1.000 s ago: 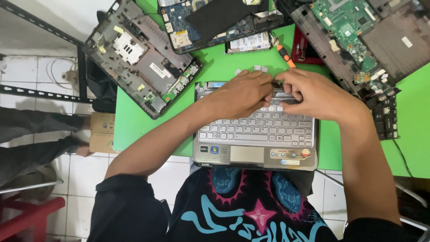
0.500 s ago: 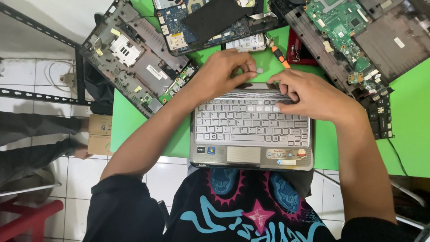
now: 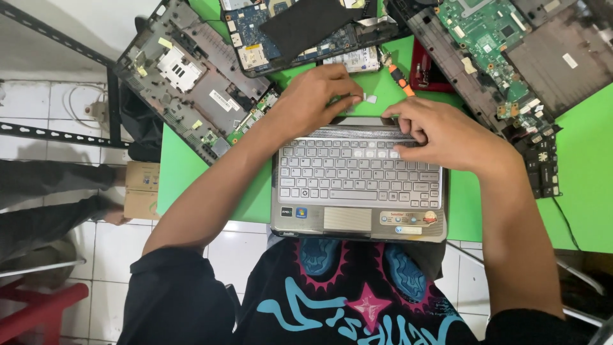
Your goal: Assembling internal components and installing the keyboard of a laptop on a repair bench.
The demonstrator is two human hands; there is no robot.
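The silver laptop base point(image 3: 357, 185) sits at the green bench's point(image 3: 191, 172) near edge. The left hand point(image 3: 319, 99) has shifted past its far edge, fingers curled, gripping nothing visible. The right hand point(image 3: 440, 131) presses the speaker strip point(image 3: 357, 133), fingers bent, indicating strip release is under way.

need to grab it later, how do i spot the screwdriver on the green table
On the green table, look just beyond the silver laptop base, between the two hands. The small orange-handled screwdriver lies beside a red tray, the only orange thing among grey and green boards.

One silver laptop base point(image 3: 357, 185), three opened laptop shells point(image 3: 191, 76) (boards exposed), one orange-handled screwdriver point(image 3: 400, 75), two hands point(image 3: 316, 99).
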